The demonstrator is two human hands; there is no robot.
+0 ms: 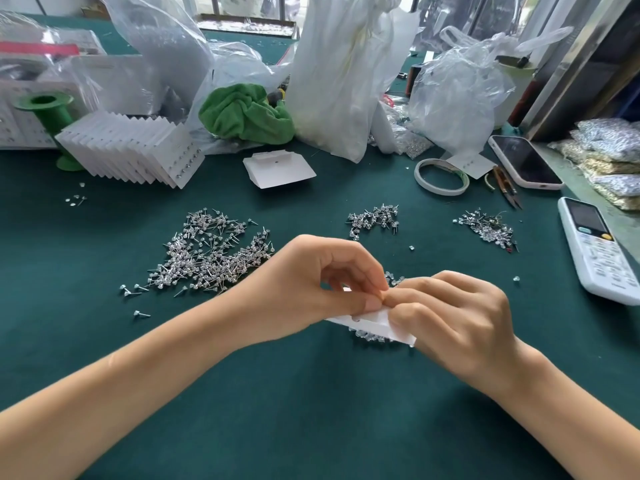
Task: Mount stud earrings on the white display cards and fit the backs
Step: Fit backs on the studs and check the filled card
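White display card [372, 323] pinched between both hands, left hand [311, 289] above, right hand [450, 317] gripping its right end.

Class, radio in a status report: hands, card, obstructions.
Left hand and right hand both pinching white display card above table. Loose studs piled beyond. Nothing blocking.
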